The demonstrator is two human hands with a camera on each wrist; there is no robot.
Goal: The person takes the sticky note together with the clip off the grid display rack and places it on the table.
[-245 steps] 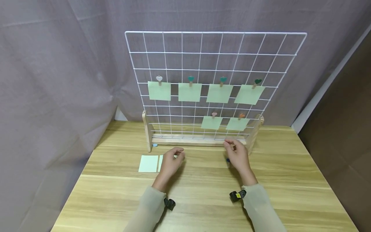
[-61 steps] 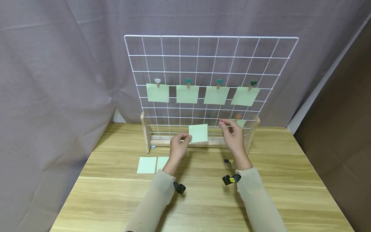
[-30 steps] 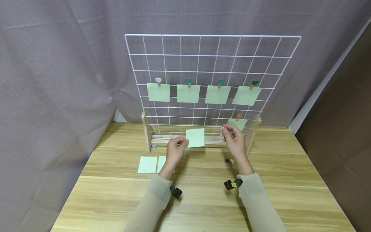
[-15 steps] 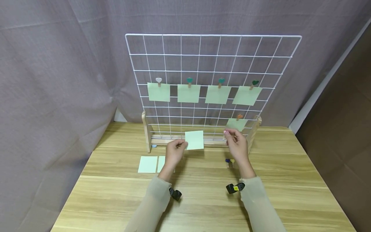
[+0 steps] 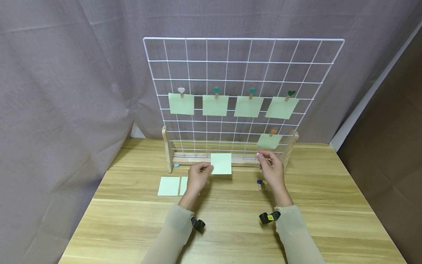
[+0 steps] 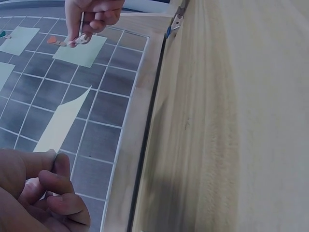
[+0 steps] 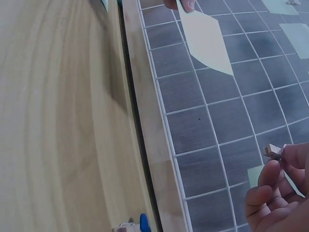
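Note:
My left hand (image 5: pixel 197 178) pinches a pale green paper note (image 5: pixel 221 163) by its left edge, in front of the grid's lower part. To the right, my right hand (image 5: pixel 271 170) pinches a small wooden clothespin (image 7: pixel 273 151) with a pink heart between thumb and fingers. The note and the clothespin are apart. Both hands stand in front of a white wire grid (image 5: pixel 228 70) on a wooden stand. Above my right hand, one note (image 5: pixel 269 141) hangs from an orange-heart clothespin (image 5: pixel 273 132).
Higher up, a row of several clipped notes (image 5: pixel 215 105) hangs on the grid. On the table (image 5: pixel 230 227) at left lie a note (image 5: pixel 169 186) and another (image 5: pixel 183 185) partly behind my left hand. Blue (image 5: pixel 259 182) and yellow heart clothespins (image 5: pixel 265 182) lie near my right wrist.
A lower-row note and its pink clothespin hung on the grid at first; that spot now shows bare wire. Over the last two seconds, both hands have drawn down, holding a note and the pink clothespin.

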